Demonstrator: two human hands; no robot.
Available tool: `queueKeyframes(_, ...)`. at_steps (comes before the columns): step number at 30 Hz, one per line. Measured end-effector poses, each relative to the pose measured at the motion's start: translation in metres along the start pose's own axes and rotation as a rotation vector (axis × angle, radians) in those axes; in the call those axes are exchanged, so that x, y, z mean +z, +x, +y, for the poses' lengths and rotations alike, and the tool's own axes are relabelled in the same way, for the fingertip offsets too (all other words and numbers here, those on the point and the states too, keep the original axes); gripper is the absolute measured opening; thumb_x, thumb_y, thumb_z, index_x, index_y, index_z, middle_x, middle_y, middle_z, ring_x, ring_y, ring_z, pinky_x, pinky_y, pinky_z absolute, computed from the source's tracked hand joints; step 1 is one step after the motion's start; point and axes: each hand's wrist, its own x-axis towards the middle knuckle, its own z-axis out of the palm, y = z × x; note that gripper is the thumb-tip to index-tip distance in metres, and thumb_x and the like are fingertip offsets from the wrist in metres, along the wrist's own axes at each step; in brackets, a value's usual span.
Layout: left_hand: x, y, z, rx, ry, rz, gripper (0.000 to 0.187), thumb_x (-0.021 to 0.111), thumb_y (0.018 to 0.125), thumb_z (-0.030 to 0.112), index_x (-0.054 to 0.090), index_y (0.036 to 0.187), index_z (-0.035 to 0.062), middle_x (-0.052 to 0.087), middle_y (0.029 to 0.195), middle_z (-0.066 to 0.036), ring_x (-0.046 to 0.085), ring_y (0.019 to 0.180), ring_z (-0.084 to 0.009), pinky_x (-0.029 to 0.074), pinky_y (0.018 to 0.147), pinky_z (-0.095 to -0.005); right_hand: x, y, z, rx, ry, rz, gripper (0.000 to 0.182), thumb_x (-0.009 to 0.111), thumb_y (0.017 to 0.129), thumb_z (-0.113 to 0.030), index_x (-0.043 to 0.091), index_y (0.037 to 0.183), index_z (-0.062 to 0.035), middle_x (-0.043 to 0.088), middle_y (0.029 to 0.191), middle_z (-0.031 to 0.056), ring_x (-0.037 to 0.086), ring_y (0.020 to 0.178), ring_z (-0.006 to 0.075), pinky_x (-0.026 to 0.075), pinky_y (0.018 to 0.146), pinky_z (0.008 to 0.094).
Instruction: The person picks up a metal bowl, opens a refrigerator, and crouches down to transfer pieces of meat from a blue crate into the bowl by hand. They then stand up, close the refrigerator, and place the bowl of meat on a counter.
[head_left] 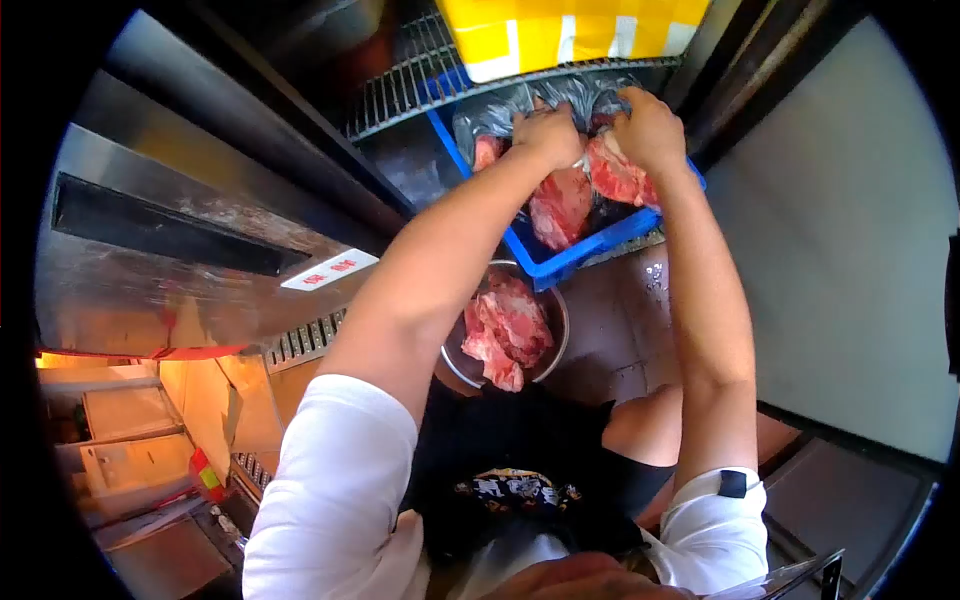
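Head view: left hand (550,137), right hand (650,133) within blue crate's (592,252) edges.

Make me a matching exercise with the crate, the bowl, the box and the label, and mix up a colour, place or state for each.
Things:
1. Crate
2. Bowl
3. Box
4. Label

Descriptions:
A. Yellow and white, on the wire rack
B. Blue, beneath the left hand and right hand
C. White with red marks
D. Round, holding meat

Pairs: 1-B, 2-D, 3-A, 4-C
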Motion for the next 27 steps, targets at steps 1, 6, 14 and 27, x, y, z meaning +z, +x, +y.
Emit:
queueKeyframes(1,0.002,-0.003,-0.001,0.005,-0.002,-0.009,0.041,0.063,0.081,0.034,0.062,0.112,0.0068,0.065,0.110,-0.022,0.061,0.107,-0.0361,0.039,0.096,-0.0515,-0.004,0.000,0.008,0.069,-0.073,-0.110,0.032,0.060,0.085,-0.020,0.065,0.114,-0.0078,0.067,0.107,0.0158,0.062,0.103,0.0349,0.049,0.090,0.0427)
queueKeyframes(6,-0.010,-0.013,-0.036,0.256,-0.221,-0.053,0.054,0.071,0.076,0.042,0.063,0.115,0.0064,0.064,0.116,-0.022,0.058,0.113,-0.0386,0.042,0.097,-0.0508,-0.009,-0.041,0.011,-0.248,0.224,0.126,0.016,0.072,0.071,-0.026,0.071,0.080,-0.0124,0.067,0.087,0.0094,0.065,0.088,0.0287,0.050,0.078,0.0443)
queueKeyframes(14,0.011,0.004,-0.027,0.551,-0.037,0.180,0.032,0.072,0.078,0.027,0.070,0.105,0.0091,0.065,0.115,-0.019,0.059,0.111,-0.0386,0.042,0.100,-0.0498,-0.009,-0.100,-0.016,-0.311,-0.077,0.337,0.040,0.063,0.072,-0.019,0.066,0.112,-0.0145,0.057,0.123,0.0159,0.047,0.124,0.0344,0.037,0.099,0.0570)
queueKeyframes(27,-0.021,0.010,-0.062,0.267,0.102,0.053,0.022,0.063,0.079,0.024,0.068,0.098,0.0129,0.068,0.103,-0.014,0.061,0.104,-0.0356,0.049,0.085,-0.0518,-0.017,-0.009,0.055,0.149,-0.177,-0.227,0.060,0.075,0.075,-0.049,0.057,0.121,-0.0167,0.057,0.119,0.0157,0.061,0.106,0.0369,0.052,0.085,0.0462)
